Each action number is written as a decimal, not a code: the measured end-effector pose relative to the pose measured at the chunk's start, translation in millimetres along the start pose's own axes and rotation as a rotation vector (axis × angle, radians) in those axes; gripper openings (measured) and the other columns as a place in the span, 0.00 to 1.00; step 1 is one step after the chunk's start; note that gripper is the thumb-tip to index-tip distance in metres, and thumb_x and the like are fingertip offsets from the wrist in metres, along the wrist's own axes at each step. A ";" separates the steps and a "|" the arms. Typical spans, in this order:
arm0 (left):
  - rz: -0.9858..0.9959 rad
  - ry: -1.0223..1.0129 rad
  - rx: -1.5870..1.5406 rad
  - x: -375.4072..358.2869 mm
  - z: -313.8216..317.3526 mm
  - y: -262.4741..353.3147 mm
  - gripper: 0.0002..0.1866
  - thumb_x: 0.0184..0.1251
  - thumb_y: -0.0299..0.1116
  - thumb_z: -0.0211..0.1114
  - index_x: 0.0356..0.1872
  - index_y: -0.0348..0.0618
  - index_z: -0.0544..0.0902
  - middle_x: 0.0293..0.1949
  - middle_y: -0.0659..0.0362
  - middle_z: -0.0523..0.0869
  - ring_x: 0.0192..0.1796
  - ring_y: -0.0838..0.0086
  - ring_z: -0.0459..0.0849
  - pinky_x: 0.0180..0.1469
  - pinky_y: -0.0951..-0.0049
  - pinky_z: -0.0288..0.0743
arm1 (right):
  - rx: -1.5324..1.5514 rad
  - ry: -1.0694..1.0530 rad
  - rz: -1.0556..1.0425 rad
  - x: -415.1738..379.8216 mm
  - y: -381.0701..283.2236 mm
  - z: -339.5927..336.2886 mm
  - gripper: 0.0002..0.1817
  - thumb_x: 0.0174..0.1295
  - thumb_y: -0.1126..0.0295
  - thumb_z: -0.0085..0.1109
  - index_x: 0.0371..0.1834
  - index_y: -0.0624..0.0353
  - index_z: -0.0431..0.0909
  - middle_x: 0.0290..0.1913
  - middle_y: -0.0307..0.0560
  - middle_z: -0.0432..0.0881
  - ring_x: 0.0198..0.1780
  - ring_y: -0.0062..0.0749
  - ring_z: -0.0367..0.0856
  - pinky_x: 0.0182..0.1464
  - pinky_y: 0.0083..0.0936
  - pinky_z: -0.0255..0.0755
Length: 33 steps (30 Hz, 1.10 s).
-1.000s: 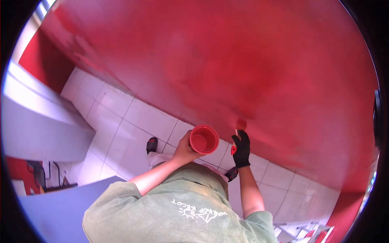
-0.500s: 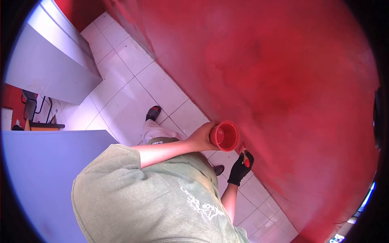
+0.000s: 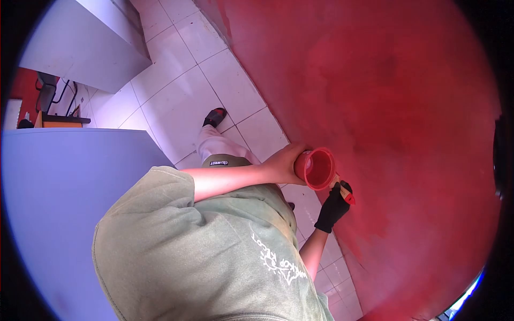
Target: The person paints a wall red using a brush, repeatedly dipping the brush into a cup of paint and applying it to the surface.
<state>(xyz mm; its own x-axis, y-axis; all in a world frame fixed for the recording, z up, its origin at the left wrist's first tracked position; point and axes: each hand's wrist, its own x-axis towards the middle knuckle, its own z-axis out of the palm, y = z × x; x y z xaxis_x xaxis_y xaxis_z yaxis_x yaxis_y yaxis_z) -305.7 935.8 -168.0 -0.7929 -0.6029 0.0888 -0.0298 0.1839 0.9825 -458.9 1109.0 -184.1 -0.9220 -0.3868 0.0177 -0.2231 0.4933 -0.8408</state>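
My left hand [image 3: 286,162], bare, is wrapped around a red plastic cup [image 3: 319,170] whose open mouth faces up toward me. Its inside is red. In a black glove, my right hand [image 3: 334,205] grips a paintbrush [image 3: 344,193] with a pale handle and a red end. The brush head is hidden behind the cup's rim, right beside it. Both hands are close to the red wall [image 3: 407,160], which shows uneven, streaky patches of deeper red.
White floor tiles [image 3: 187,91] run along the wall's foot, where my shoe [image 3: 215,116] stands. To the left are a pale blue-grey panel [image 3: 80,182] and a grey box-like unit [image 3: 96,48]. A chair [image 3: 48,91] and a wooden-edged table [image 3: 61,121] lie beyond them.
The brush has come from beside the wall up against the cup's rim, its head now out of sight. Both hands and the cup sit farther right and the cup slightly higher in view.
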 end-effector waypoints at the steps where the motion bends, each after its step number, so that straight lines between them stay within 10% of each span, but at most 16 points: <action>1: -0.004 -0.007 -0.002 -0.4 -1.0 -0.5 0.41 0.32 0.40 0.80 0.53 0.39 0.71 0.49 0.48 0.76 0.54 0.56 0.75 0.56 0.63 0.70 | 0.009 -0.014 0.005 0.5 0.3 -0.4 0.10 0.61 0.72 0.57 0.43 0.67 0.75 0.39 0.48 0.80 0.40 0.30 0.79 0.43 0.25 0.73; 17: -0.087 -0.077 -0.050 -0.2 -5.4 1.5 0.39 0.36 0.34 0.78 0.54 0.39 0.70 0.50 0.49 0.77 0.54 0.61 0.76 0.57 0.65 0.70 | 0.005 0.151 -0.083 9.2 -77.0 -35.2 0.17 0.69 0.60 0.49 0.40 0.66 0.74 0.21 0.42 0.74 0.25 0.22 0.72 0.31 0.21 0.64; 33: -0.063 -0.220 -0.073 10.0 7.9 -13.9 0.39 0.37 0.38 0.80 0.53 0.40 0.71 0.49 0.53 0.79 0.52 0.68 0.79 0.54 0.68 0.71 | 0.257 0.285 -0.044 -1.3 -113.2 -56.3 0.11 0.64 0.67 0.54 0.41 0.64 0.73 0.35 0.41 0.75 0.33 0.22 0.73 0.33 0.18 0.69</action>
<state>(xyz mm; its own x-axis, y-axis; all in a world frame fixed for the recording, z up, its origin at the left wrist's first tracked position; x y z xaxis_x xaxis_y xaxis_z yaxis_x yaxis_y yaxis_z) -318.0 933.3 -182.0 -0.9048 -0.4259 -0.0031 -0.0458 0.0901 0.9949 -450.2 1097.5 -58.4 -0.9723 -0.1534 0.1766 -0.2116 0.2557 -0.9433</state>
